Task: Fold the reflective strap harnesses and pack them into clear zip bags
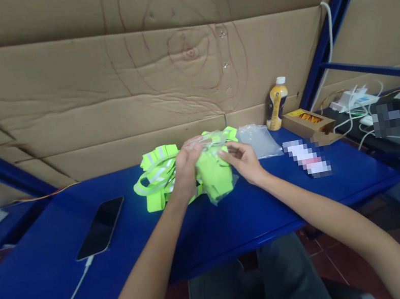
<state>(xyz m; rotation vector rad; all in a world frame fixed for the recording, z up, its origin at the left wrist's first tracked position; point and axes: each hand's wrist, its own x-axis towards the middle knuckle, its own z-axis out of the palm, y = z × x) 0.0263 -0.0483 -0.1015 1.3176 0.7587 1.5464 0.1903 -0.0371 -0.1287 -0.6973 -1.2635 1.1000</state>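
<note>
Between my two hands is a clear plastic bag with a folded neon-yellow reflective strap bundle (215,173) inside it. My left hand (186,166) closes on the bag's upper left edge. On the other side, the bent fingers of my right hand (242,158) pinch the bag near its upper right. More neon-yellow straps with silver stripes (158,177) lie loosely on the blue table behind and left of my left hand. Another bit of neon strap shows behind the bag's top. Flat clear plastic bags (258,140) rest just beyond my right hand.
A black phone (101,228) with a white cable lies at the left of the blue table (230,232). Toward the back right stand a yellow drink bottle (276,105) and an open cardboard box (310,125). A blurred-out item (306,157) lies right of my right hand. Cardboard (77,88) lines the back.
</note>
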